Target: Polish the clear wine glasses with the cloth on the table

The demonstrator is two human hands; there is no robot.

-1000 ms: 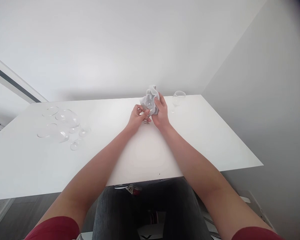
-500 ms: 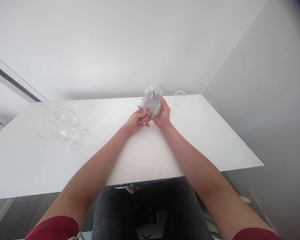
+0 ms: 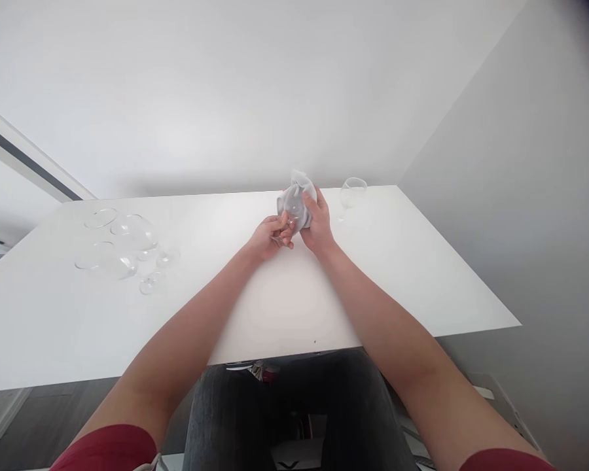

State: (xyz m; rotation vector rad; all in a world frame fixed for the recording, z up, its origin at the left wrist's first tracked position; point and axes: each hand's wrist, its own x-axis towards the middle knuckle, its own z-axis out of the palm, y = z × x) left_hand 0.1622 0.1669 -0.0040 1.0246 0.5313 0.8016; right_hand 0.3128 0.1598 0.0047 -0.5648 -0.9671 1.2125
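Observation:
A light grey cloth (image 3: 304,186) is wrapped around the bowl of a clear wine glass (image 3: 294,208), held up near the table's back edge. My left hand (image 3: 273,237) grips the glass low, at its stem and foot, with the fingers curled. My right hand (image 3: 319,221) is closed on the cloth around the bowl, its thumb pressed on the near side. The glass's rim is hidden by the cloth.
Several clear stemmed glasses (image 3: 122,265) stand at the left of the white table (image 3: 285,301). One more glass (image 3: 353,190) stands near the back edge, right of my hands. A wall rises behind the table, another at the right.
My right thumb has moved over the front of the cloth and bowl. The cloth has shifted and bunched more tightly. My left hand has hardly moved.

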